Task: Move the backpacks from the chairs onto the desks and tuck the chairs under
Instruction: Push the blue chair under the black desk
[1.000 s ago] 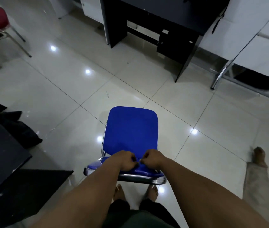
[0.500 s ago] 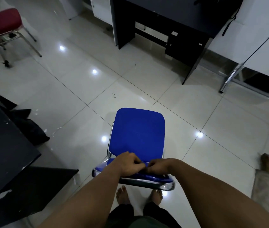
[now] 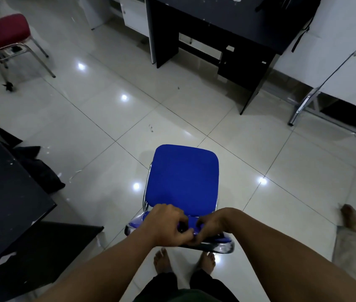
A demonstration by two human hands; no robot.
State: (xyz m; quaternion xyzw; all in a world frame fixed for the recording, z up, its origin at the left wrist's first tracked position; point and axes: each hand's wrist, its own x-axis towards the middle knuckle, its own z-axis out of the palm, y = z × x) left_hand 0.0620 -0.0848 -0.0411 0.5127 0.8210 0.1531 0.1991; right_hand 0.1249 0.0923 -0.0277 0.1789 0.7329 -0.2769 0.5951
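Head view: my left hand (image 3: pixel 168 225) and right hand (image 3: pixel 211 227) grip the blue chair (image 3: pixel 183 182) backrest at lower centre; the black desk (image 3: pixel 227 25) lies straight ahead, top centre.

Glossy white tiled floor (image 3: pixel 98 136) spreads out below me, dotted with light reflections. On the floor to my left, a crumpled dark cloth (image 3: pixel 39 168). Far right on the floor, another person's bare foot (image 3: pixel 350 216). White cabinets (image 3: pixel 342 51) stand beyond.
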